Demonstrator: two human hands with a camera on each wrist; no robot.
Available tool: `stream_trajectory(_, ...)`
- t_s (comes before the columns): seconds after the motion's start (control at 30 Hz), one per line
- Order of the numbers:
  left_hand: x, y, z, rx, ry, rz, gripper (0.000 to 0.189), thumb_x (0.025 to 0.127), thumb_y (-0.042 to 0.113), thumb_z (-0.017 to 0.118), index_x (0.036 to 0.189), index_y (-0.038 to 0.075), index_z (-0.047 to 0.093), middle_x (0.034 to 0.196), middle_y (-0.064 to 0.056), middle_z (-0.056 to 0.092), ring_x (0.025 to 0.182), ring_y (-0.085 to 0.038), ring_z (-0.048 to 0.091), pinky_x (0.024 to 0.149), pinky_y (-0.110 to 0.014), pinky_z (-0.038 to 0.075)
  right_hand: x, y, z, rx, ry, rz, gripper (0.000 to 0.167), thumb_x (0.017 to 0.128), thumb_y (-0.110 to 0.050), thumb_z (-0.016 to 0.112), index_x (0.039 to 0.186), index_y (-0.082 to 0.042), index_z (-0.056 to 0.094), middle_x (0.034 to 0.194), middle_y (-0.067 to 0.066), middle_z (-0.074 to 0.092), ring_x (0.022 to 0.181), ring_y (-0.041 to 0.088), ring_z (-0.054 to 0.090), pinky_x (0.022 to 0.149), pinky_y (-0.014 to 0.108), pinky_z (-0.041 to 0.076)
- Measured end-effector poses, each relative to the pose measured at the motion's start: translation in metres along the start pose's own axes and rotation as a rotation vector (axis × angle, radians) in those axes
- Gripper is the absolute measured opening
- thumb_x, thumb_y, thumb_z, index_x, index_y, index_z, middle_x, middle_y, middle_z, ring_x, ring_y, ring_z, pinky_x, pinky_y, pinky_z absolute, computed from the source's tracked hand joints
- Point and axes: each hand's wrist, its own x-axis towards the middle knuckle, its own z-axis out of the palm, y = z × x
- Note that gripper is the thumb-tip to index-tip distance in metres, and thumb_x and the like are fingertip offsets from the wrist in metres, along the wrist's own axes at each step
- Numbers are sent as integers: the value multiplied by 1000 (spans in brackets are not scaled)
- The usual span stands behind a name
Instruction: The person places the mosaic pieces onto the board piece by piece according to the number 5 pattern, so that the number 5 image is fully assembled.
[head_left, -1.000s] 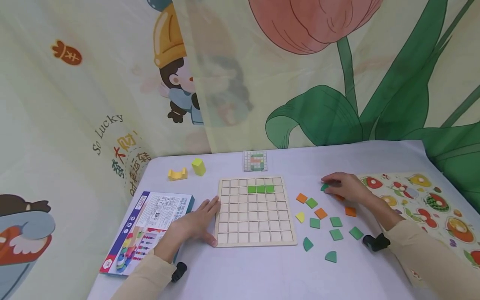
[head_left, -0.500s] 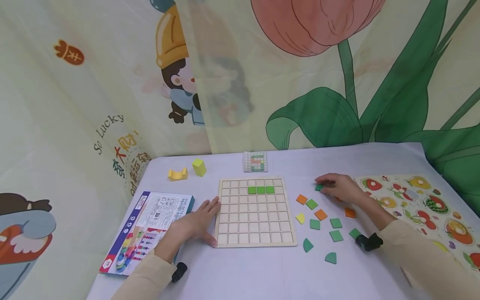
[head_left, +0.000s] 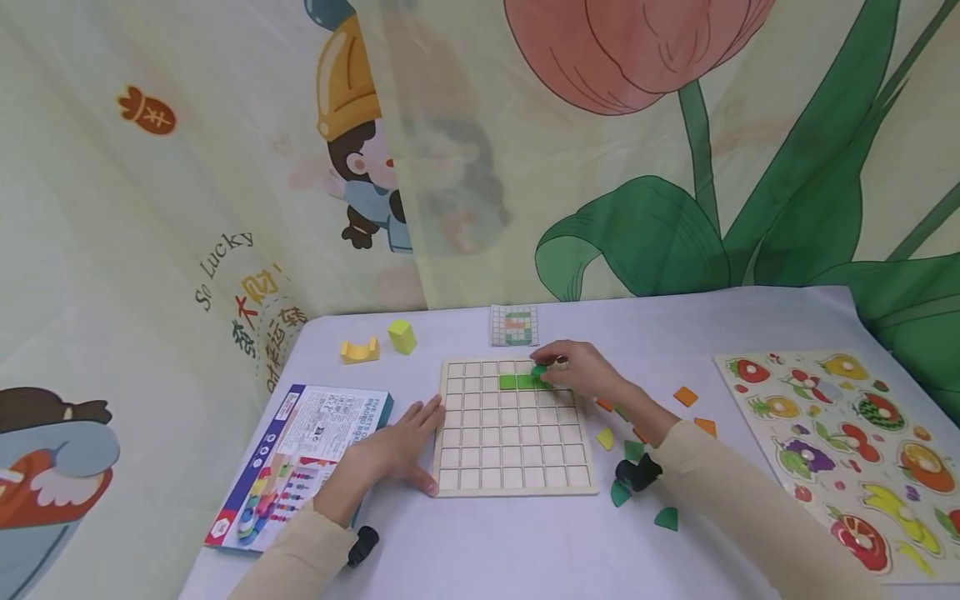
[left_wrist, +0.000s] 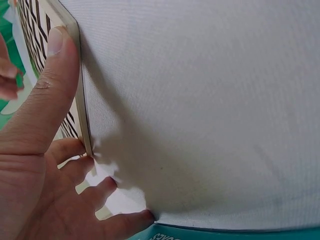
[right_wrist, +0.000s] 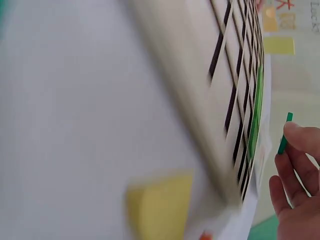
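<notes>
My right hand (head_left: pixel 585 372) pinches a small green tile (right_wrist: pixel 286 134) between thumb and fingertips, above the upper right of a wooden grid board (head_left: pixel 491 454). In the right wrist view the tile is seen nearly edge-on, so its outline cannot be told. A row of light green square tiles (head_left: pixel 508 382) sits in the board's second row, partly covered by the right hand. My left hand (head_left: pixel 397 446) lies at the board's left edge with fingers spread. In the left wrist view, the left thumb (left_wrist: pixel 59 75) rests against the board's rim.
Loose orange tiles (head_left: pixel 686 396), green pieces (head_left: pixel 667 518) and a yellow piece (head_left: pixel 605 438) lie right of the board, some hidden by the right arm. A patterned card (head_left: pixel 514 325), yellow blocks (head_left: pixel 402 337), a boxed set (head_left: pixel 300 458) and a fruit-picture board (head_left: pixel 847 450) surround it.
My right hand has carried the green tile leftward from the loose pieces to above the grid board. The left hand has stayed at the board's edge.
</notes>
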Motion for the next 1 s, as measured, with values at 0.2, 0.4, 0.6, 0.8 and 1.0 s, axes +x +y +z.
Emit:
stream_trajectory(0.2, 1, -1, 3, 3, 4, 3, 111, 68, 34, 87, 154, 7, 22, 165, -8, 8, 151, -35, 10, 118, -52, 28, 18, -28, 29, -26, -16, -86, 32, 87, -13, 71, 119, -8, 69, 109, 4, 71, 101, 19, 64, 91, 38, 53)
stream_trajectory(0.4, 1, -2, 3, 13, -4, 0, 113, 67, 37, 86, 155, 8, 21, 165, -8, 8, 151, -35, 10, 118, -51, 28, 28, -43, 50, -49, -24, -126, 30, 87, -10, 70, 117, -8, 70, 110, 5, 72, 100, 18, 66, 87, 33, 54)
stream_trajectory(0.6, 1, -1, 1, 16, -14, -4, 113, 68, 38, 86, 155, 8, 21, 165, -8, 8, 151, -35, 10, 118, -52, 27, 30, -51, 59, -72, -28, -99, 30, 86, -8, 71, 116, -8, 70, 110, 5, 71, 104, 20, 64, 92, 36, 53)
stream_trajectory(0.8, 1, 0, 0, 8, -7, -9, 114, 67, 37, 87, 155, 7, 21, 165, -8, 8, 151, -35, 10, 118, -52, 27, 29, -52, 60, -96, -23, -76, 30, 86, -8, 71, 116, -10, 70, 112, 3, 71, 105, 19, 61, 95, 36, 51)
stream_trajectory(1.0, 0, 0, 2, 6, -2, -8, 114, 65, 37, 87, 154, 7, 22, 165, -8, 9, 151, -35, 11, 117, -52, 28, 30, -52, 60, -118, -30, -85, 30, 86, -7, 72, 116, -10, 70, 111, 4, 71, 105, 20, 61, 96, 37, 51)
